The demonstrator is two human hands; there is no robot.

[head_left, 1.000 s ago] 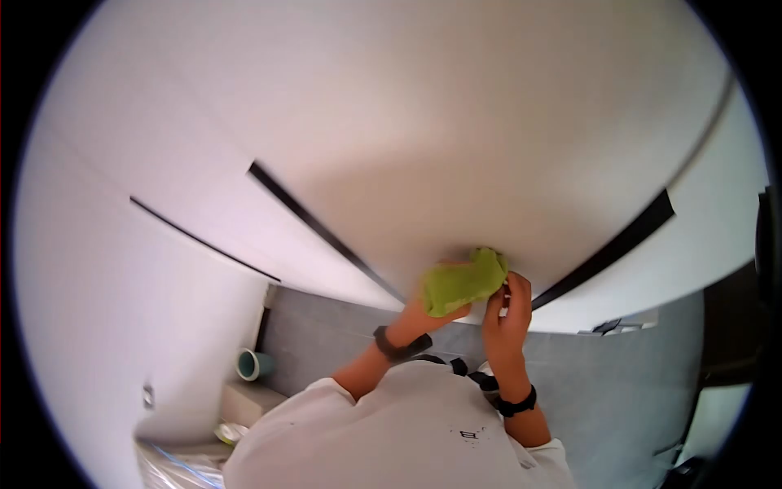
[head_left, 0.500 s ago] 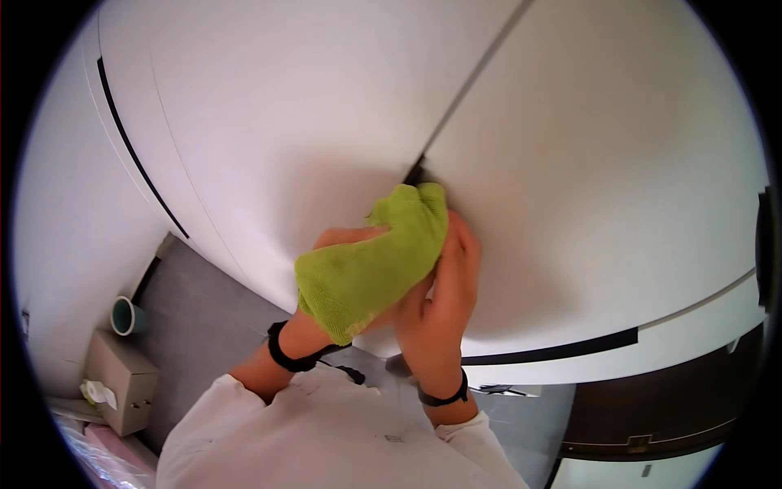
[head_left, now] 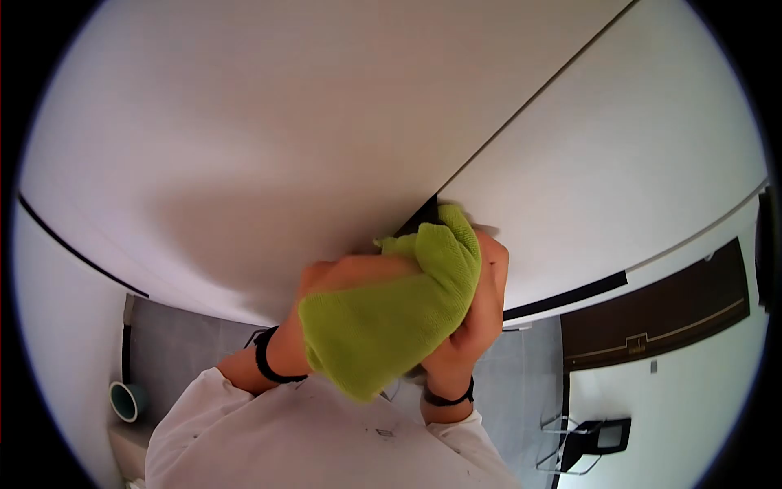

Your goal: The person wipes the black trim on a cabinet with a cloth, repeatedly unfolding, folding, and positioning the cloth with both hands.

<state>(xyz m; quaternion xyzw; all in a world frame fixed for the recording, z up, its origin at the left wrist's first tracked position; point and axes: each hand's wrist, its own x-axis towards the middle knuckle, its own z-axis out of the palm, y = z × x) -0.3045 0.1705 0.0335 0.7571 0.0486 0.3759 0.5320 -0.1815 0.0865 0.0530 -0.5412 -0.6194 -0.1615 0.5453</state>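
A lime-green cloth (head_left: 379, 326) is bunched between my two hands, its loose end hanging down over my left wrist. My left hand (head_left: 346, 273) grips it from the left, with the fingers partly under the fabric. On the other side, my right hand (head_left: 487, 297) is closed against the bunched upper part, its fingertips hidden behind cloth and palm. The cloth's top touches a black recessed handle (head_left: 421, 217) at the end of the seam in a white cabinet front (head_left: 326, 122). Both wrists wear black bands.
Another black handle strip (head_left: 566, 297) runs along the cabinet's lower right edge. On the grey floor (head_left: 183, 334), a teal bucket (head_left: 125, 402) stands at lower left. A black chair (head_left: 595, 440) and a dark brown door (head_left: 660, 310) are at right.
My view has turned, so the chair now shows and most of the cardboard-coloured box has left the frame. The cloth and both hands appear slightly lower and further right, still at the black handle.
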